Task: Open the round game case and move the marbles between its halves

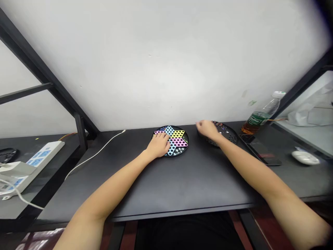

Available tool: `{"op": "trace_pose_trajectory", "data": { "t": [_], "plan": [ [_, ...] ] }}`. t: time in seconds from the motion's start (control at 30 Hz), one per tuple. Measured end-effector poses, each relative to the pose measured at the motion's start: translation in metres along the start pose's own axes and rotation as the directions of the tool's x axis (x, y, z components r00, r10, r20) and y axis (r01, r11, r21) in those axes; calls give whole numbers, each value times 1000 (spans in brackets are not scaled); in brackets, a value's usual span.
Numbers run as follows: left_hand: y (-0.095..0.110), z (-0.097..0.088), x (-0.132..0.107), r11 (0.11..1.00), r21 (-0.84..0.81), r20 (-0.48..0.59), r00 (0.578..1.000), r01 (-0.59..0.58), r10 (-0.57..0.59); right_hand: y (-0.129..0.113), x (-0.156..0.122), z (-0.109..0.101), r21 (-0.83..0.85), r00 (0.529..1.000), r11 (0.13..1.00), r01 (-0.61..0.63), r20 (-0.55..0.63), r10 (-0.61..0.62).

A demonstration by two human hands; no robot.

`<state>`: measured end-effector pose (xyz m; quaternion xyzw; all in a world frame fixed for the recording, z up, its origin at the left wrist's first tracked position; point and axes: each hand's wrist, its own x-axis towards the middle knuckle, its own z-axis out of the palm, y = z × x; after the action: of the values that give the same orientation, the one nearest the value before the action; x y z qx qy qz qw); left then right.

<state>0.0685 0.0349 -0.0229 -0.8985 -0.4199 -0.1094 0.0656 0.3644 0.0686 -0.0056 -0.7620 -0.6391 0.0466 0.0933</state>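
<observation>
A star-shaped Chinese checkers board (179,141) with pink, yellow and blue points lies on the black desk (187,180), holding several marbles. My left hand (158,146) rests on its left side, fingers down and spread, covering part of the star. My right hand (207,129) hangs over the near left rim of a round black tray (227,134) holding several small marbles. The hand hides part of the tray, and anything inside the fingers is hidden.
A green-labelled plastic bottle (261,116) and a black phone (260,149) stand right of the tray. Further right lies a white mouse (305,157). A white cable (96,156) runs across the desk's left part, toward a white power strip (33,166). Black metal frame bars rise on both sides.
</observation>
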Motion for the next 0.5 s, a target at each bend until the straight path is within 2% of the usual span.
{"op": "trace_pose_trajectory", "data": {
  "t": [0.13,0.2,0.33,0.5],
  "plan": [
    [0,-1,0,1000,-12,-3,1000,-4,4,79,22,-6,-61,980,978,-198,-41,195],
    [-1,0,0,1000,-14,-6,1000,-4,4,113,27,-7,-96,955,950,-297,-54,293],
    [-2,2,0,1000,-13,-20,1000,-6,5,157,35,-4,-99,969,964,-246,-49,242],
    [-3,3,-1,1000,-27,-28,1000,-10,10,173,41,1,-63,993,992,-111,-38,109]
  ]
}}
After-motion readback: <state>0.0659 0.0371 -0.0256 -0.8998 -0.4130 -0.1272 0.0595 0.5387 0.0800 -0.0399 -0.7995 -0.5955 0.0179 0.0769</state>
